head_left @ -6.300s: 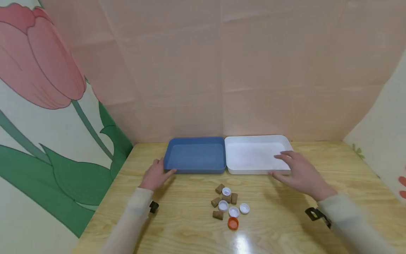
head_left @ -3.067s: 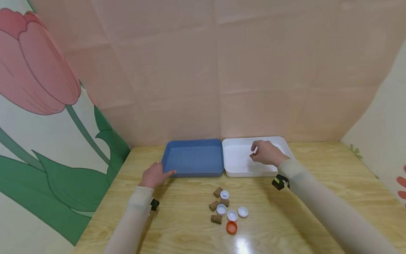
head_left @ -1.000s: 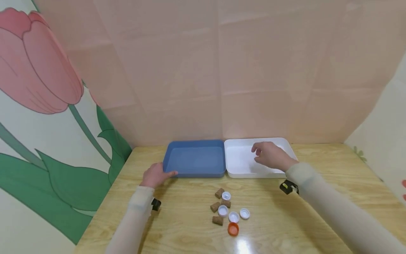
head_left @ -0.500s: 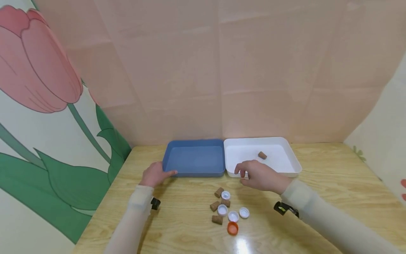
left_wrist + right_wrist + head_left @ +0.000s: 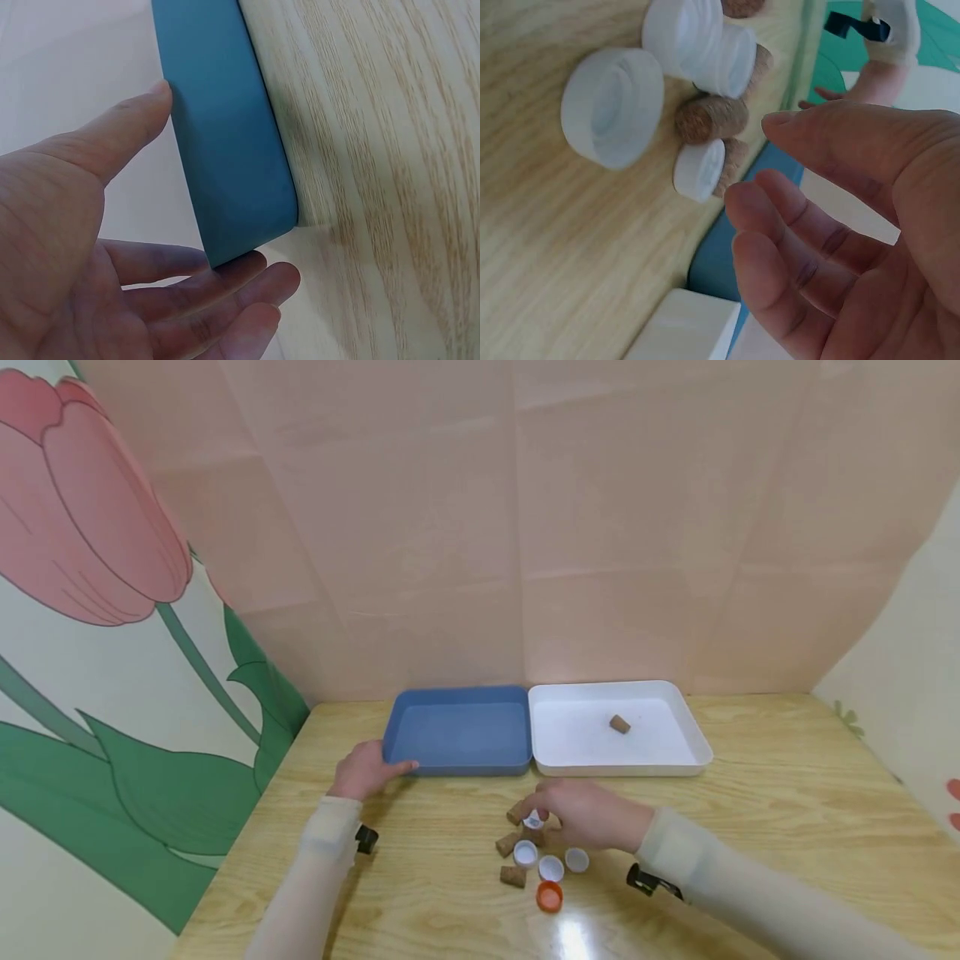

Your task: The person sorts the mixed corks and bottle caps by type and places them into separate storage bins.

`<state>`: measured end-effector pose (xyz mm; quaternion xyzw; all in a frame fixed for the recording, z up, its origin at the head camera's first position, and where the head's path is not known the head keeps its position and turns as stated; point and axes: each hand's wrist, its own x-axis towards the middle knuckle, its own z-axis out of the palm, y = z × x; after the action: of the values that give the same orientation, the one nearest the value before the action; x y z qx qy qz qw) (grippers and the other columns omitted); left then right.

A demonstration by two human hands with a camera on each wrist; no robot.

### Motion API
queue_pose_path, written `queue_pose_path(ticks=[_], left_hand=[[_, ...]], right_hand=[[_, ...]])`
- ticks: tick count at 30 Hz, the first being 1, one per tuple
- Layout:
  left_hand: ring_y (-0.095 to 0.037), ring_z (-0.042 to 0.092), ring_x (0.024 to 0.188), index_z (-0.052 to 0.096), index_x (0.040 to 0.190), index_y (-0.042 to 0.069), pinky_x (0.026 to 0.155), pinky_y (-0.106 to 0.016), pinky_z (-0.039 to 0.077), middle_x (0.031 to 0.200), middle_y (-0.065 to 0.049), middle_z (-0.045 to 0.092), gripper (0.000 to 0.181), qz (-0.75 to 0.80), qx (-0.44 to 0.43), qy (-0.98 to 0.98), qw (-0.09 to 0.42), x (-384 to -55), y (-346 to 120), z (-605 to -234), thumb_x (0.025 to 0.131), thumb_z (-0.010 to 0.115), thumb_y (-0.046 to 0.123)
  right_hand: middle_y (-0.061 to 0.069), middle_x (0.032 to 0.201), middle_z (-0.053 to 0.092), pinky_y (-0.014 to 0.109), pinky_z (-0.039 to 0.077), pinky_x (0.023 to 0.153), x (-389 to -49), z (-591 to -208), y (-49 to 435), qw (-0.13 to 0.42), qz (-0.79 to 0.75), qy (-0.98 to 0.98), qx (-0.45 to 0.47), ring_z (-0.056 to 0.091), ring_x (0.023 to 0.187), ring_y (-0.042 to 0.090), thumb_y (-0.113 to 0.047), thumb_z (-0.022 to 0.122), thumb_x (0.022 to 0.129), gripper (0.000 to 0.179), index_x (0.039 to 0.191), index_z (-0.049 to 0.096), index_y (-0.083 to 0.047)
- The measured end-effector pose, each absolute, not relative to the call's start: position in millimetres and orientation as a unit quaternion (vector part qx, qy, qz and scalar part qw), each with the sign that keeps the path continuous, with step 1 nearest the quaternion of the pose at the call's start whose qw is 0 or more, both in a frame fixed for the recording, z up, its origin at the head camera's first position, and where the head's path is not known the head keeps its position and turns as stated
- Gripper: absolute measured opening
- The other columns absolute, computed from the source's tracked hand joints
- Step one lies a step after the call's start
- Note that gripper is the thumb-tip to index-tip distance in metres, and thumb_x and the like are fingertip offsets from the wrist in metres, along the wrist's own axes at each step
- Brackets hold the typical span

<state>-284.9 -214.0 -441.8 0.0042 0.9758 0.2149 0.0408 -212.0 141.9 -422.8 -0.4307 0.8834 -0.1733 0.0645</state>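
Note:
My left hand [image 5: 363,770] rests at the near left corner of a blue tray [image 5: 461,731]; thumb and loose fingers touch its outer walls. Over a small group on the table, my right hand [image 5: 588,814] has bent fingers and a gap between thumb and fingertips, with nothing held. Under and beside it lie several brown corks [image 5: 513,877], several white bottle caps [image 5: 525,854] and an orange cap [image 5: 550,897]. In the right wrist view a cork [image 5: 712,120] lies just beyond the fingertips. One more cork [image 5: 619,724] lies in the white tray [image 5: 570,739].
Both trays stand side by side at the back of the wooden table [image 5: 435,877], in front of a beige cloth backdrop [image 5: 420,527]. A tulip-printed panel [image 5: 112,518] stands on the left, a pale one [image 5: 900,693] on the right.
My right hand brought a cork to the white tray and let it go there. It then came back over the group of corks and caps. The left hand has stayed at the blue tray.

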Motion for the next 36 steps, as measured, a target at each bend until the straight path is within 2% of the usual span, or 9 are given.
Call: queue_pose_path(ticks=[4, 11, 16, 23, 29, 36], left_hand=[[-0.020, 0.056, 0.067, 0.066, 0.107, -0.002, 0.054, -0.032, 0.044, 0.083, -0.009, 0.065, 0.061, 0.214, 0.004, 0.976, 0.045, -284.6, -214.0, -441.8, 0.085, 0.074, 0.055], [-0.022, 0.061, 0.078, 0.062, 0.124, -0.008, 0.062, -0.037, 0.050, 0.110, -0.021, 0.069, 0.075, 0.202, 0.004, 0.978, 0.042, -284.7, -214.5, -441.6, 0.085, 0.073, 0.055], [-0.022, 0.062, 0.078, 0.065, 0.118, -0.005, 0.063, -0.038, 0.050, 0.105, -0.017, 0.070, 0.070, 0.198, 0.004, 0.979, 0.038, -285.9, -214.9, -444.2, 0.085, 0.073, 0.056], [-0.021, 0.058, 0.071, 0.066, 0.109, -0.003, 0.058, -0.035, 0.046, 0.090, -0.011, 0.068, 0.062, 0.208, 0.005, 0.977, 0.040, -285.4, -215.3, -446.1, 0.085, 0.074, 0.054], [-0.020, 0.057, 0.070, 0.066, 0.107, -0.002, 0.057, -0.034, 0.046, 0.087, -0.009, 0.066, 0.059, 0.207, 0.003, 0.978, 0.037, -285.5, -213.0, -442.5, 0.085, 0.074, 0.053], [-0.019, 0.055, 0.065, 0.064, 0.095, 0.003, 0.054, -0.032, 0.043, 0.076, -0.006, 0.061, 0.051, 0.214, -0.001, 0.976, 0.042, -285.4, -212.2, -442.6, 0.086, 0.074, 0.053]], right_hand=[[-0.001, 0.092, 0.065, 0.026, 0.051, 0.069, -206.8, -425.1, 138.2, 0.057, -0.161, 0.884, -0.435, 0.060, 0.080, 0.011, -0.008, 0.079, 0.081, 0.041, 0.120, 0.071, -0.016], [-0.004, 0.091, 0.063, 0.025, 0.051, 0.067, -207.0, -436.5, 132.5, 0.053, -0.146, 0.884, -0.441, 0.055, 0.079, 0.004, -0.006, 0.078, 0.079, 0.031, 0.109, 0.072, -0.016], [-0.005, 0.089, 0.062, 0.025, 0.049, 0.063, -207.3, -443.1, 131.5, 0.050, -0.148, 0.884, -0.441, 0.054, 0.078, 0.003, -0.003, 0.078, 0.078, 0.029, 0.103, 0.073, -0.017], [-0.006, 0.083, 0.059, 0.024, 0.048, 0.062, -208.4, -445.7, 132.1, 0.058, -0.155, 0.888, -0.429, 0.052, 0.073, 0.003, -0.007, 0.079, 0.080, 0.022, 0.097, 0.071, -0.019], [-0.005, 0.081, 0.057, 0.025, 0.047, 0.060, -210.5, -447.8, 133.0, 0.040, -0.152, 0.889, -0.430, 0.051, 0.071, 0.003, -0.007, 0.080, 0.079, 0.025, 0.097, 0.067, -0.020], [-0.006, 0.083, 0.058, 0.025, 0.047, 0.062, -211.6, -449.8, 134.6, 0.035, -0.150, 0.886, -0.437, 0.051, 0.073, 0.003, -0.008, 0.081, 0.080, 0.027, 0.099, 0.066, -0.020]])
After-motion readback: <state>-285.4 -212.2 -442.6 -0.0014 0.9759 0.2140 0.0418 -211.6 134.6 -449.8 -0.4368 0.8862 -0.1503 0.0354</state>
